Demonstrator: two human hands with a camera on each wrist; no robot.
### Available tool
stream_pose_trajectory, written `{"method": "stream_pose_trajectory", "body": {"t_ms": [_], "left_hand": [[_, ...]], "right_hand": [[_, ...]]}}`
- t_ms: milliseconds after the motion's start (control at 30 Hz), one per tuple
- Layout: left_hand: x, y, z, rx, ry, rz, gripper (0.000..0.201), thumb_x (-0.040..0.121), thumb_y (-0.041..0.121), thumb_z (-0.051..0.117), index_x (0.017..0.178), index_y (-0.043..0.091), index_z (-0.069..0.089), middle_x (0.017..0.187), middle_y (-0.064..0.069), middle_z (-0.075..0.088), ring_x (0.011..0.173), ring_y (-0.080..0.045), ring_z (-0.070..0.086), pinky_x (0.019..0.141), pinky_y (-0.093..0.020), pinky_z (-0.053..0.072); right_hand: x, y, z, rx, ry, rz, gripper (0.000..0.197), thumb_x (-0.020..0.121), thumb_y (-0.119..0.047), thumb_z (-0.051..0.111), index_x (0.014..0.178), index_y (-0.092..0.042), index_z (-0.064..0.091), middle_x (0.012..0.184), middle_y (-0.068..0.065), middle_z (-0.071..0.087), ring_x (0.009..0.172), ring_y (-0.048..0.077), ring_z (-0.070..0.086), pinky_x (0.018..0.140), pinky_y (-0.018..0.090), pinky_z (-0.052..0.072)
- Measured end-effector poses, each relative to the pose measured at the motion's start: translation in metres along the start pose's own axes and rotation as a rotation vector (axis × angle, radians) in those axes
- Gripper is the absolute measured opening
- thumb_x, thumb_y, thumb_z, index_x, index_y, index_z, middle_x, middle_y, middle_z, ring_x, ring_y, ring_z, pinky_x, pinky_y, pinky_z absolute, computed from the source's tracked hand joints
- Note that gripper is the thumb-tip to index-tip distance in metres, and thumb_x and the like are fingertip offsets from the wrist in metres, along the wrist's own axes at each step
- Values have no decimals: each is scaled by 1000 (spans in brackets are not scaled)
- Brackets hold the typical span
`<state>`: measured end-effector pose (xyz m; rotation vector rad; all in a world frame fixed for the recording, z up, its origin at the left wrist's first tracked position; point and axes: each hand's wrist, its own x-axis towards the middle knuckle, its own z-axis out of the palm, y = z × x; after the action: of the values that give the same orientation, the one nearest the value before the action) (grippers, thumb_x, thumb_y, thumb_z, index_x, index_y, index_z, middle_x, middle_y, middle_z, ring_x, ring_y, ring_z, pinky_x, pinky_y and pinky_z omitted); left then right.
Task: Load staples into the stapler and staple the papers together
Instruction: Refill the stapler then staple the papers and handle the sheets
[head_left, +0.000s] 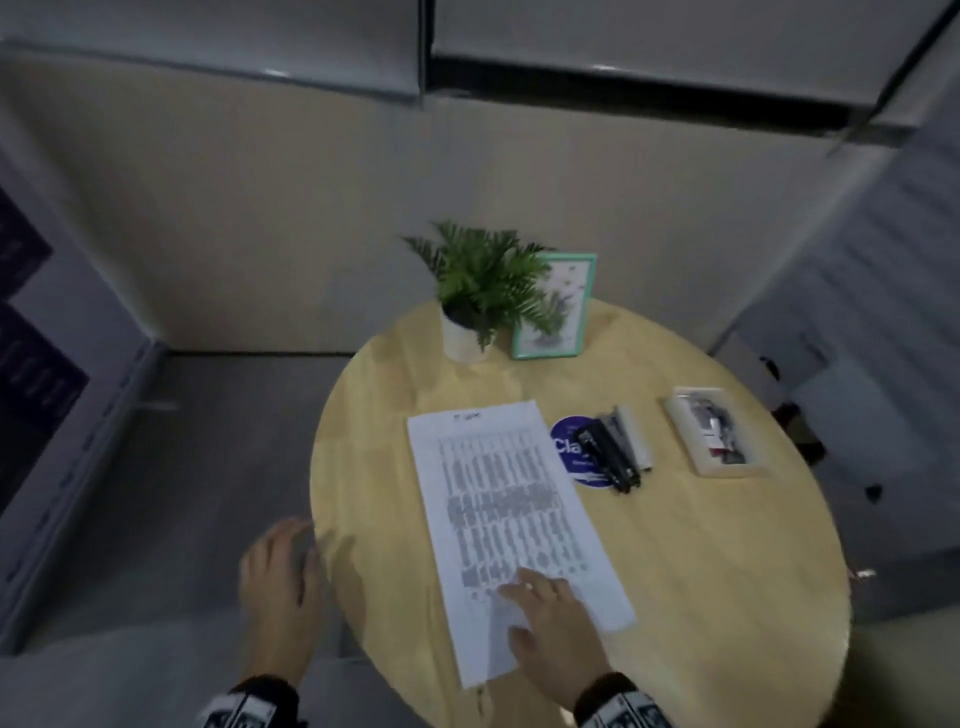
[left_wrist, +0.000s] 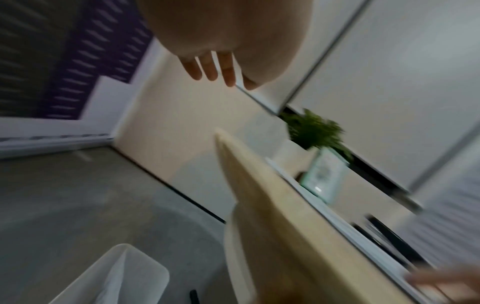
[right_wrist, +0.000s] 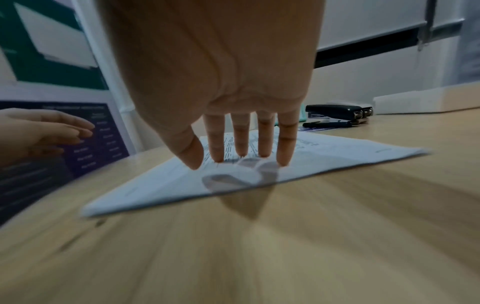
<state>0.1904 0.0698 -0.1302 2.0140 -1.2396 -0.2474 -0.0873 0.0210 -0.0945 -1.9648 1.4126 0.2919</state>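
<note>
While the right hand presses flat fingers on the papers to steady them, the left hand hovers empty, its grip slack, off the tabletop.

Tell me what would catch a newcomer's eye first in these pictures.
Probably the printed papers lying across the middle of the round wooden table, with the right hand resting flat on their near end. Behind them a green plant stands beside a framed picture.

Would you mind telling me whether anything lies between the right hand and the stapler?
Nothing visible does: beyond the right hand lie only the flat papers and bare tabletop up to the stapler.
</note>
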Motion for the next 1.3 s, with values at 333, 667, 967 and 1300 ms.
{"method": "stream_pose_trajectory", "body": {"t_ms": [333,667,967,1300], "left_hand": [[-78,51,92,227,-520,447,52,95,56,10,113,31,51,160,26,-8,110,-16,47,118,-14,-6],[-92,94,105,126,-506,165,38,77,33,32,109,29,52,156,37,7,145,12,6,113,-13,9],[-94,100,102,261,-491,148,58,92,43,25,148,48,10,159,31,2,148,8,2,116,-16,2],[-77,119,105,341,-377,100,49,66,36,41,115,33,44,150,15,31,135,-17,41,114,-44,26]], "right_hand": [[25,80,-103,213,375,110,29,93,-16,45,118,-10,57,120,8,62,110,22,57,94,29,47],[103,143,-181,7,415,56,31,96,-29,38,113,-7,52,110,14,64,99,32,62,81,37,50],[133,127,-172,-260,143,46,35,93,-33,51,115,-6,53,113,10,65,104,29,62,80,34,47],[118,139,-171,94,252,-22,32,85,-27,56,109,-6,57,104,13,68,94,29,64,77,33,52]]}}
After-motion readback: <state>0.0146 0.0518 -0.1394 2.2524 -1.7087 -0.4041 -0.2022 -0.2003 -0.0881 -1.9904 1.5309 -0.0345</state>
